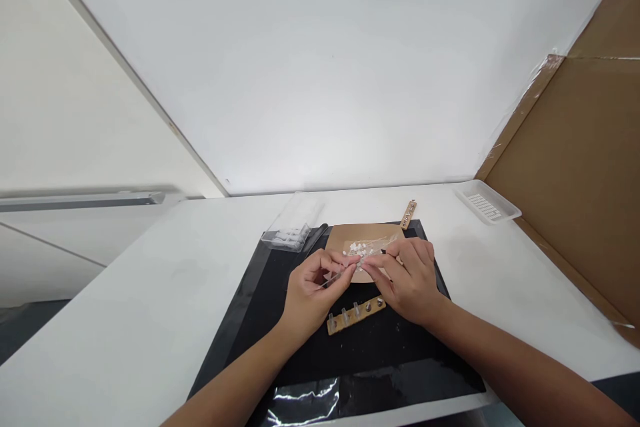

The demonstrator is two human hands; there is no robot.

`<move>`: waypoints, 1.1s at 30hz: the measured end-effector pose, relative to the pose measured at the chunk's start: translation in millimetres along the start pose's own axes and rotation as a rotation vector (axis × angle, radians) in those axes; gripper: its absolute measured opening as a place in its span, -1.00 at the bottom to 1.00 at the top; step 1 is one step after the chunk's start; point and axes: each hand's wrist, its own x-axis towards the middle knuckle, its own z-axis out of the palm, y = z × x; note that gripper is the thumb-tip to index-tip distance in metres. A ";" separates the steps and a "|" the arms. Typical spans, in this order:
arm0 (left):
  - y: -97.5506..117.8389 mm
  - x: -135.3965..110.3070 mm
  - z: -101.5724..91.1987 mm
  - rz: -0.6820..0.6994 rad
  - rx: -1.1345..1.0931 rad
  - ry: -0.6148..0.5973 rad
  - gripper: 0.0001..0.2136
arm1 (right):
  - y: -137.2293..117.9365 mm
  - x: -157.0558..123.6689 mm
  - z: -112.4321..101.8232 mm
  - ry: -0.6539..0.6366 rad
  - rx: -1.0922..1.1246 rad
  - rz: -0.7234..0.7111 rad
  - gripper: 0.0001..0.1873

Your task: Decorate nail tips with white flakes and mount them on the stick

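Observation:
My left hand point(314, 292) is closed in a pinch on thin metal tweezers point(334, 278) above a black mat point(280, 320). My right hand point(407, 277) is pinched just right of the tweezer tips, on something too small to name. Behind both hands lies a brown card point(350, 235) with a pile of small white parts point(361, 250) in clear wrap. In front of the hands a narrow wooden strip point(356, 314) lies on the mat, with clear pegs and small dark studs set along it.
A clear plastic box point(295, 223) of white parts stands at the mat's back left. A second wooden strip point(409, 214) lies behind the card. A white tray point(487, 201) sits at the back right beside a cardboard wall point(575, 167). A white wall stands behind the table.

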 end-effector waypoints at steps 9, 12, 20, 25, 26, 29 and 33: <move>-3.7 -3.2 -5.1 0.354 0.284 -0.040 -0.76 | -10.4 0.2 -2.0 0.010 0.032 0.043 -0.88; -1.9 -1.1 -7.0 0.482 0.334 -0.055 -0.73 | -12.9 1.0 -2.0 -0.006 0.042 0.051 -0.85; 1.6 -0.4 -6.2 0.568 0.385 -0.057 -0.73 | -21.5 1.6 -4.0 -0.028 0.106 0.121 -0.66; -0.6 -2.8 -8.3 0.586 0.411 -0.092 -0.75 | -26.7 -1.1 -3.8 -0.090 0.223 0.231 -0.71; -1.3 -3.2 -8.6 0.586 0.409 -0.095 -0.75 | -26.8 -1.7 -3.4 -0.106 0.246 0.251 -0.72; -2.9 -3.6 -8.9 0.587 0.398 -0.095 -0.75 | -25.8 -3.3 -2.7 -0.160 0.297 0.288 -0.68; -2.5 -3.7 -8.2 0.600 0.398 -0.082 -0.74 | -25.8 -4.9 -4.3 -0.224 0.344 0.330 -0.63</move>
